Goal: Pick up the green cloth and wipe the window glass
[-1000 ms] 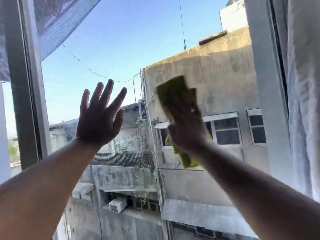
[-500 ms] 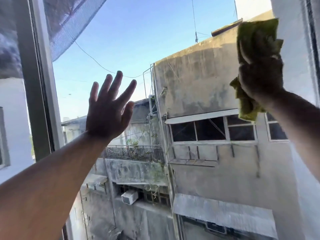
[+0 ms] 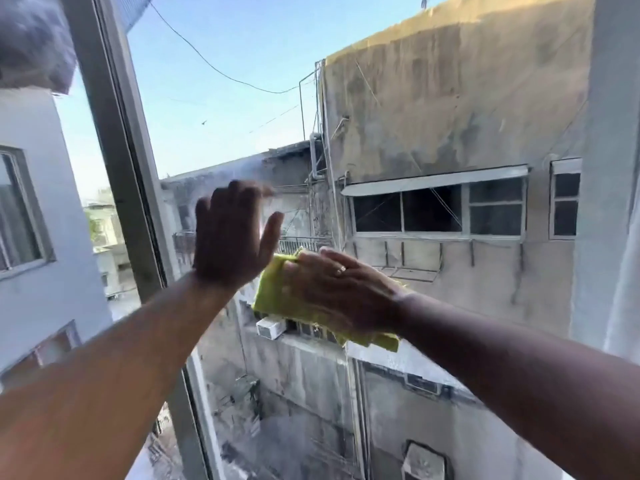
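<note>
- Two bare forearms reach in from 7 and 4 o'clock toward the middle of the view.
- The left hand (image 3: 232, 237) is raised at about 9 o'clock of centre, palm toward the glass (image 3: 225, 109), fingers straight and close together, thumb apart; it holds nothing. Whether the palm touches the pane cannot be told.
- The right hand (image 3: 341, 292) lies flat just right of it at centre, fingers spread narrowly and pointing toward 10 o'clock, a ring (image 3: 341, 270) on one finger.
- The cloth (image 3: 277, 296), green-yellow and folded, is pressed under the right palm and fingers against the glass. Its edges show past the fingertips toward 9 o'clock and below the wrist toward 5 o'clock. The left thumb overlaps its upper corner in this view.
- A grey frame (image 3: 117, 143) runs from 11 o'clock down to 6 o'clock, slanting, and bounds the pane on the left.
- A pale curtain (image 3: 623, 278) hangs at the 3 o'clock edge.
- Beyond the glass, a stained concrete building (image 3: 450, 109) fills the right half, with dark windows (image 3: 436, 207) under an awning.
- An air-conditioner unit (image 3: 270, 328) sits on a ledge just below the cloth.
- A cable (image 3: 221, 72) crosses blue sky at 12 o'clock.
</note>
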Demonstrator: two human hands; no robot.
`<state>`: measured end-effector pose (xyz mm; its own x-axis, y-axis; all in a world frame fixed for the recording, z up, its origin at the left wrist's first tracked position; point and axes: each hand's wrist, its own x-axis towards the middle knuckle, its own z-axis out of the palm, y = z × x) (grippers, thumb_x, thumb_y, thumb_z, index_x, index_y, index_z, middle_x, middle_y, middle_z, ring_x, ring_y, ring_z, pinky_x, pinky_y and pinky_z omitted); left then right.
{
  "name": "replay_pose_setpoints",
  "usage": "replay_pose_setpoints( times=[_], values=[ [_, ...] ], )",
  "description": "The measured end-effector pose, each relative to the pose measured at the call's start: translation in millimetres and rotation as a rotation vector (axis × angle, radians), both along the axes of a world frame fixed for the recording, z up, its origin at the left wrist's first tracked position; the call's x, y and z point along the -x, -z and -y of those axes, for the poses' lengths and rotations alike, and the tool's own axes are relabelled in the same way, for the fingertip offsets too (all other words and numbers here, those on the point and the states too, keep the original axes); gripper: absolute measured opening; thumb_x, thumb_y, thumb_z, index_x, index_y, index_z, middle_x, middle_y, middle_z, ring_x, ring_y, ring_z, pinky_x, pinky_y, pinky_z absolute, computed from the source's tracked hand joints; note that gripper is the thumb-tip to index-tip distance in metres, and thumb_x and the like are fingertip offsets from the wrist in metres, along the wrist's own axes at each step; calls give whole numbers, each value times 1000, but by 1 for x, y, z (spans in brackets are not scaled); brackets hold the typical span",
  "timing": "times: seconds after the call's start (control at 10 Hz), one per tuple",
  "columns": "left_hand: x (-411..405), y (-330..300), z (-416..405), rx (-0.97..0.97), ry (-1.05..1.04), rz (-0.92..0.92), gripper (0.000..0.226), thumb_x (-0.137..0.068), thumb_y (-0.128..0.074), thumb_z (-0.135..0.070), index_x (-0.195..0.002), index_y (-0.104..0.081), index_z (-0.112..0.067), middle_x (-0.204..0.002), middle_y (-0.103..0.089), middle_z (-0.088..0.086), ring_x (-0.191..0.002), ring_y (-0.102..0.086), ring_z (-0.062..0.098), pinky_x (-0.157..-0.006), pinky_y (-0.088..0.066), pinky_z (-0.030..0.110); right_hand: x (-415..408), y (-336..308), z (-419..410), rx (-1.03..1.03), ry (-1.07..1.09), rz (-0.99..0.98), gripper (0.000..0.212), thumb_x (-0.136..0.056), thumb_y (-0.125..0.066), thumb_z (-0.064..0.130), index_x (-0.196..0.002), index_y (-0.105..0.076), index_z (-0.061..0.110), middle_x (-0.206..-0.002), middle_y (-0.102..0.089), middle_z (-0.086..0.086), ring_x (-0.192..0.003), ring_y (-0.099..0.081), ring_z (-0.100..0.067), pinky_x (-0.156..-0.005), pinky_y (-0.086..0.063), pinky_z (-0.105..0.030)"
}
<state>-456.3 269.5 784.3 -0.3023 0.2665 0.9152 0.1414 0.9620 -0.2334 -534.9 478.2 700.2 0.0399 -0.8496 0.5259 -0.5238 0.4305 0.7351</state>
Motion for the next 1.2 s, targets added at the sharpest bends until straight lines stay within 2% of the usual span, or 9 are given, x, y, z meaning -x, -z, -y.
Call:
replay_pose_setpoints(
  times=[0.1,0.3,0.4,0.5,0.6,0.7,1.0,1.1,1.2],
  values=[
    [-10,61,-2,-143,-17,180,72,-88,-40,-71,-116,-61,-9,-104,-67,14,-88,-66,33,-76,-50,42,-7,8,-14,339,74,20,58,-90,-57,49,-144,-47,28,-146,-51,-12,-127,-45,-30,-104,-32,-45],
    [-20,95,-18,-629,329,576,49,-76,-82,-40,-109,-67,-8,-89,-71,5,-78,-65,20,-75,-57,39,-39,31,-20,609,244,327,66,-63,-80,60,-111,-62,17,-92,-70,-6,-77,-67,-31,-73,-48,-38],
    [-44,107,18,-883,566,861,35,-76,-81,-34,-98,-72,-9,-92,-77,9,-82,-68,16,-77,-61,41,-52,47,-10,481,337,762,34,-70,-76,50,-87,-65,22,-80,-67,-1,-74,-65,-26,-65,-48,-33],
    [-90,140,76,-1278,689,1037,26,-76,-71,-24,-100,-70,-13,-87,-78,0,-79,-73,15,-66,-63,32,-62,85,27,487,76,1512,19,-75,-80,26,-72,-64,16,-68,-61,3,-63,-57,-15,-58,-43,-28],
    [-145,207,141,-1656,639,1091,43,-62,-85,-34,-99,-78,-15,-99,-79,7,-84,-77,22,-65,-64,37,-89,162,95,617,-228,2231,19,-74,-73,14,-93,-70,14,-82,-70,-4,-71,-64,-18,-66,-55,-32],
    [-211,309,206,-1971,451,979,32,-82,-70,-26,-110,-75,-10,-100,-79,9,-79,-77,18,-66,-65,35,-139,264,179,619,-118,2661,30,-75,-75,21,-104,-66,15,-89,-71,-13,-69,-67,-27,-73,-53,-42],
    [-415,716,275,-2459,-278,863,28,-99,-55,-10,-125,-63,-7,-91,-77,-2,-87,-69,19,-77,-56,29,-299,612,319,334,641,2644,19,-85,-72,5,-95,-56,4,-66,-55,-13,-34,-51,-20,-29,-31,-17],
    [-437,805,284,-2323,-465,935,19,-95,-59,-2,-104,-70,-15,-87,-75,-4,-99,-62,23,-79,-50,29,-335,705,325,290,796,2613,13,-85,-70,3,-84,-58,5,-67,-56,-12,-41,-51,-20,-31,-37,-21],
    [-447,851,297,-2042,-775,1015,23,-93,-63,-7,-115,-69,-9,-112,-73,15,-106,-67,29,-88,-52,37,-359,766,328,344,868,2507,18,-88,-65,9,-105,-65,4,-92,-69,-15,-81,-67,-29,-71,-58,-39]
  ],
)
